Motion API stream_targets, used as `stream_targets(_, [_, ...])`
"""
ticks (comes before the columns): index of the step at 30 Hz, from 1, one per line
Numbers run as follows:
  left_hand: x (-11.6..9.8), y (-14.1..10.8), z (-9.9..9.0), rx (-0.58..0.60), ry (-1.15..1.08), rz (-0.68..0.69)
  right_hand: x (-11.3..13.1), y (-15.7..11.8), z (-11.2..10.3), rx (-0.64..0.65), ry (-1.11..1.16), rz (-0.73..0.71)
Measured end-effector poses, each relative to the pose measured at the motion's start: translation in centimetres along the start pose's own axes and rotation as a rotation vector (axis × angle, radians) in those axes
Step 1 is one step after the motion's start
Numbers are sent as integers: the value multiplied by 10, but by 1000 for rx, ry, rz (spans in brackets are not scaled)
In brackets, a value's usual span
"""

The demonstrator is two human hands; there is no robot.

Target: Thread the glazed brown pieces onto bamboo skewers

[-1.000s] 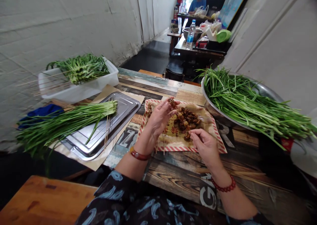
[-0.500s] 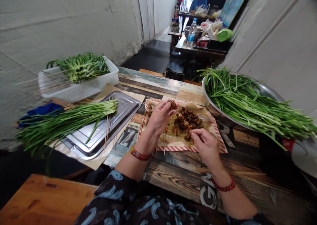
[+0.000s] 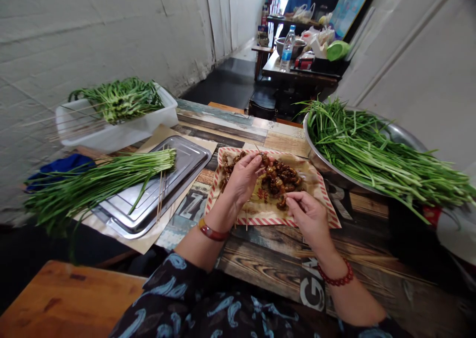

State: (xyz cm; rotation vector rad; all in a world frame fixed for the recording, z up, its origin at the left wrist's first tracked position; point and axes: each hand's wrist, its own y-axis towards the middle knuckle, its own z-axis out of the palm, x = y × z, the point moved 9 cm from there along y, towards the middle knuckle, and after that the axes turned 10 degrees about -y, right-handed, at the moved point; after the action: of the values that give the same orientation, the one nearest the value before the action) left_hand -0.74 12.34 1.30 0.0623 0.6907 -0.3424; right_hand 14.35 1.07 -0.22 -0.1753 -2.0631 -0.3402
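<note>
A paper sheet with a red-striped border lies on the wooden table, bearing a heap of glossy brown food pieces. More brown pieces sit at its left side, partly behind my left hand. That hand is closed on a brown piece with a thin stick tip showing above it. My right hand, at the front right of the heap, pinches something at the edge of a brown piece; what is between the fingertips is too small to name. Thin sticks show at the sheet's front edge.
Green stalks lie across a metal tray lid on the left. Behind them is a white bin of greens. A metal bowl of long greens stands right. A person is far back near another table.
My left hand has moved slightly right, toward the heap, and a stick tip now shows above its fingers. Brown pieces behind it at the left are more visible. My right hand has barely moved.
</note>
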Motion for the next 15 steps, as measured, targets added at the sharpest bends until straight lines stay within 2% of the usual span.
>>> stream_targets(3, [-8, 1, -3, -30, 108, 70, 2, 1, -4, 7, -76, -35])
stream_targets(6, [-32, -7, -5, -134, 204, 278, -8, 3, -18, -86, -67, 20])
stream_targets(8, [-44, -18, 5, -104, 226, 364, -18, 5, -29, -175, -18, 68])
stream_targets(10, [-40, -27, 29, 83, 219, 272, -25, 6, -37, -250, 54, 96])
stream_targets(12, [-21, -41, 57, 369, 207, 29, -27, 6, -41, -267, 133, 129])
stream_targets(15, [8, -73, 84, 726, 190, -339, -14, 6, -32, -100, 203, 177])
